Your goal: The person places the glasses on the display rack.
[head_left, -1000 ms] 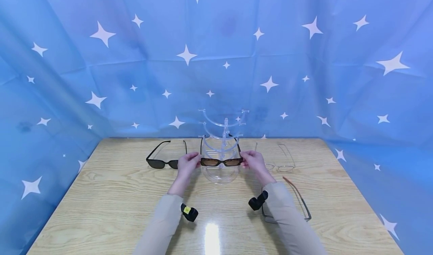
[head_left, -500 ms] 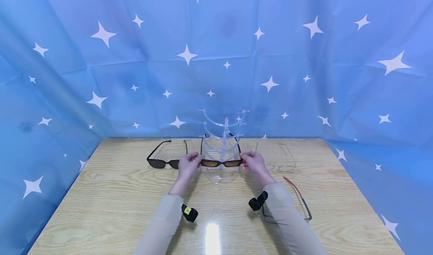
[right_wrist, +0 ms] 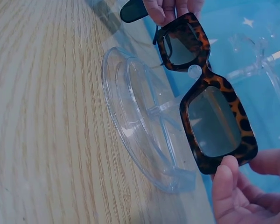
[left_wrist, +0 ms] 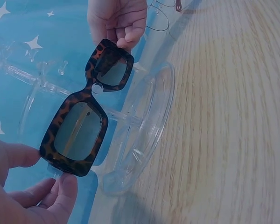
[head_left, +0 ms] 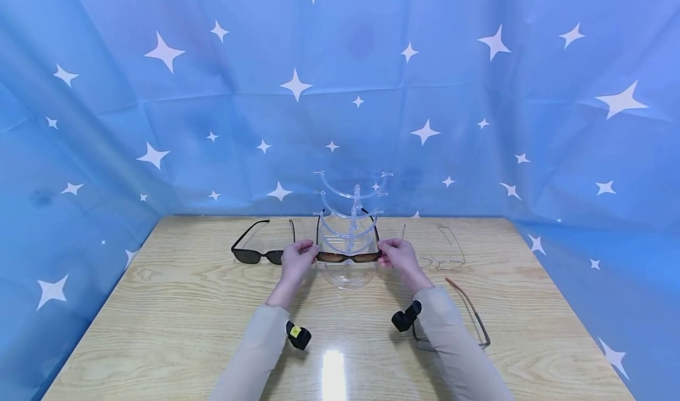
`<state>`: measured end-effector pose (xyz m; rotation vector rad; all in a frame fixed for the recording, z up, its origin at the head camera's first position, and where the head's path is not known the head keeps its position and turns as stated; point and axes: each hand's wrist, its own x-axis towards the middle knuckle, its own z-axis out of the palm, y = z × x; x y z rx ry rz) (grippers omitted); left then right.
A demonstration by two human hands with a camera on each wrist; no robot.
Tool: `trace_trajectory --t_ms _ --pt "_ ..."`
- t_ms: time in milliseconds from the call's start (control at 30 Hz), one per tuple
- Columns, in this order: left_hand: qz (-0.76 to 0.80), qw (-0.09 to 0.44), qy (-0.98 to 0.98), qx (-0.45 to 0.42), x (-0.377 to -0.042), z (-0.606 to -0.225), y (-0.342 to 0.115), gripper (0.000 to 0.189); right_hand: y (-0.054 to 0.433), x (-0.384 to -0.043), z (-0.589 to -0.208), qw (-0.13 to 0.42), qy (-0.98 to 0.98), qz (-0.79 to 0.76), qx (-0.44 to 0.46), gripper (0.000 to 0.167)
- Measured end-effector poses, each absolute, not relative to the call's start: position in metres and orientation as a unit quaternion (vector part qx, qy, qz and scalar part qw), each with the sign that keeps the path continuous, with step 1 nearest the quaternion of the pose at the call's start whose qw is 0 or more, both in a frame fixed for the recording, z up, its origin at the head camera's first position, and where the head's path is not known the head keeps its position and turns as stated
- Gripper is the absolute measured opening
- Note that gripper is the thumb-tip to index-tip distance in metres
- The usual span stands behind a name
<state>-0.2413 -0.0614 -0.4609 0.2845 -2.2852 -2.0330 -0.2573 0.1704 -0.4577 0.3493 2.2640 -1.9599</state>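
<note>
Tortoiseshell sunglasses (head_left: 349,260) are held level by both hands at the front of a clear display stand (head_left: 355,203), low down, temples pointing back around it. My left hand (head_left: 297,260) pinches their left end; thumb and fingertips show at the frame corner (left_wrist: 79,168) in the left wrist view. At the opposite end my right hand (head_left: 399,258) pinches the other corner, fingertips on the rim (right_wrist: 210,165) in the right wrist view. A round clear knob (right_wrist: 195,71) shows at the nose bridge. Whether the stand bears any of the weight, I cannot tell.
Black sunglasses (head_left: 247,257) lie unfolded left of the stand, partly behind my left hand. Thin wire-rimmed glasses (head_left: 450,265) lie at right. Dark-framed glasses (head_left: 482,328) are partly under my right forearm. A blue star-patterned curtain (head_left: 350,117) hangs behind the wooden table (head_left: 175,330).
The tortoiseshell sunglasses have tilted slightly, so their lenses look narrower from above. Both hands keep their pinch at nearly the same spot. The head view has shifted very little.
</note>
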Motion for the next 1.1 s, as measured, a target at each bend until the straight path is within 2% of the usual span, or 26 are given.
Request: trace_trajectory --t_ms 367,833,1100 --pt "-0.627 0.055 -0.772 0.087 -0.238 -0.459 -0.063 0.027 0.168 -0.253 -0.454 0.044 0.773 -0.623 0.111 0.029" --pt "-0.611 0.078 -0.786 0.060 -0.223 -0.452 -0.084 0.024 0.166 -0.228 -0.436 -0.008 0.803 -0.593 0.062 0.027" --pt "-0.607 0.093 -0.789 0.026 -0.213 -0.451 -0.102 0.020 0.156 -0.214 -0.432 -0.002 0.792 -0.610 0.040 0.024"
